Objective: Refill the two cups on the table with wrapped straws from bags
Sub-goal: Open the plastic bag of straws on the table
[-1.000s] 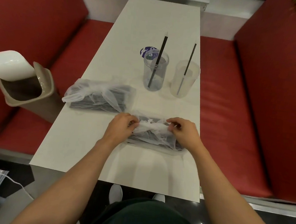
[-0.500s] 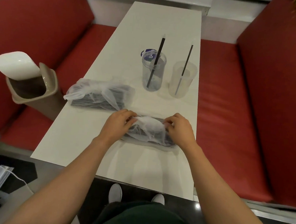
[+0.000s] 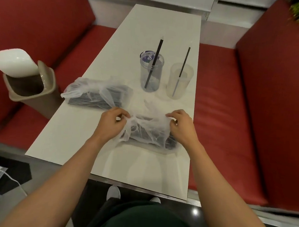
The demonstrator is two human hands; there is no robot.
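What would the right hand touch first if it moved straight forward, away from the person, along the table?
Probably the frosted cup: it stands on the table directly beyond the right hand, which pinches the near bag. Depth is hard to judge from this one view.

Beyond the near bag [image 3: 149, 132], you meet the second bag [image 3: 97, 95] far-left and two cups [image 3: 151, 72] straight behind it; bare table [image 3: 69, 134] lies left.

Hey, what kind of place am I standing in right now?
Probably a cafe or fast-food booth: red padded bench seats flank a narrow white table, a beige swing-lid waste bin sits alongside, and a clear plastic cup holds a black wrapped straw.
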